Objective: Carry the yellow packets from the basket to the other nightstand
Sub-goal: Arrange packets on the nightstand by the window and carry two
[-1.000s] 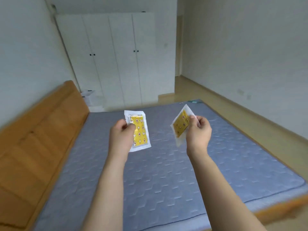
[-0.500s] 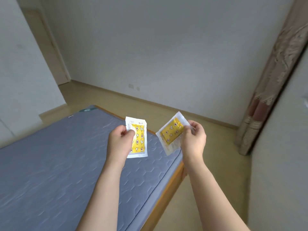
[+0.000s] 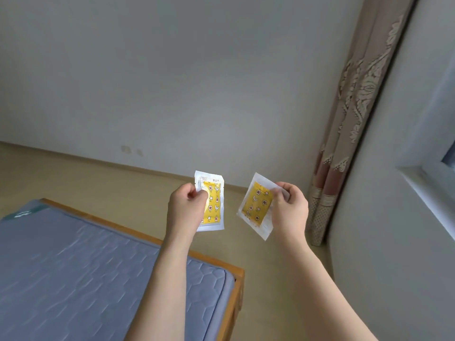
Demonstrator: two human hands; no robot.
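Note:
I hold two yellow packets in front of me at chest height, over the floor past the bed's corner. My left hand (image 3: 185, 209) pinches the left edge of one yellow packet (image 3: 213, 203), which hangs upright with its white border showing. My right hand (image 3: 289, 209) pinches the right side of the other yellow packet (image 3: 256, 205), which tilts to the left. Both packets are yellow with small star and flower prints inside clear white-edged wrappers. No basket or nightstand is in view.
A bed with a blue-grey quilted mattress (image 3: 73, 271) and a wooden frame (image 3: 236, 286) fills the lower left. Beige floor (image 3: 98, 178) runs to a white wall. A patterned curtain (image 3: 349, 124) hangs at the right beside a window sill (image 3: 428, 183).
The view has swung to the right: wardrobe and headboard are gone, then the bed slid to the lower left and the curtain and window came in. Both hands keep their packets.

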